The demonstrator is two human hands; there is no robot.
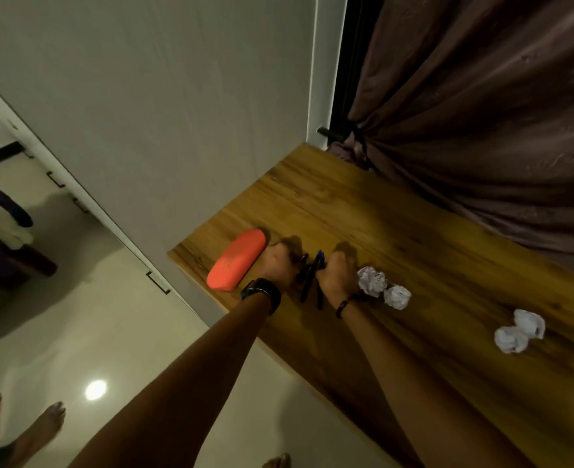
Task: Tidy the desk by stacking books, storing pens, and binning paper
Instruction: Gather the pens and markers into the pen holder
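Observation:
Several dark and blue pens (310, 276) lie bunched on the wooden desk (430, 251) between my two hands. My left hand (278, 263), with a black watch on the wrist, presses against the pens from the left, fingers curled. My right hand (337, 268), wearing a thin black band, closes on them from the right. An orange pencil case (236, 260), shut, lies just left of my left hand near the desk's corner. Two crumpled paper balls (383, 287) sit right beside my right wrist. No books are in view.
Two more crumpled paper balls (520, 331) lie further right on the desk. A dark curtain (481, 113) hangs behind the desk. The desk's near edge (272, 346) drops to a glossy tiled floor (76, 349). Bare feet (25, 430) stand at bottom left.

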